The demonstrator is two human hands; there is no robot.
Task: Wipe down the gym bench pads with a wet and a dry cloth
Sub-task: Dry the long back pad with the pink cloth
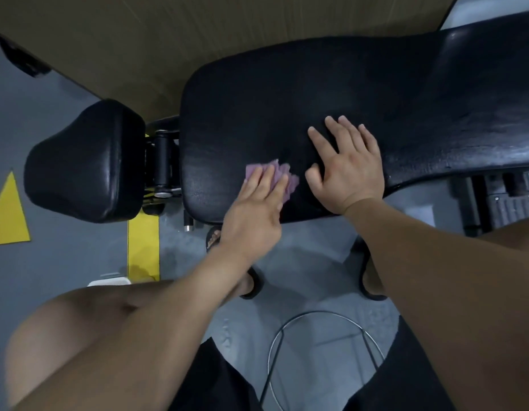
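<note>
The long black back pad point(375, 93) of the gym bench stretches from the middle to the upper right. A smaller black seat pad point(82, 161) sits to its left across a hinge gap. A purple cloth point(284, 176) lies on the back pad near its front left corner. My left hand point(254, 209) presses flat on the cloth with straight fingers. My right hand point(346, 167) rests flat on the bare pad just right of the cloth, fingers spread.
The bench hinge and frame point(162, 164) show between the pads. Grey floor with yellow markings point(143, 244) lies below. A metal stool ring point(322, 351) is between my knees, and my sandalled feet are under the pad. A wooden panel point(168, 40) stands behind.
</note>
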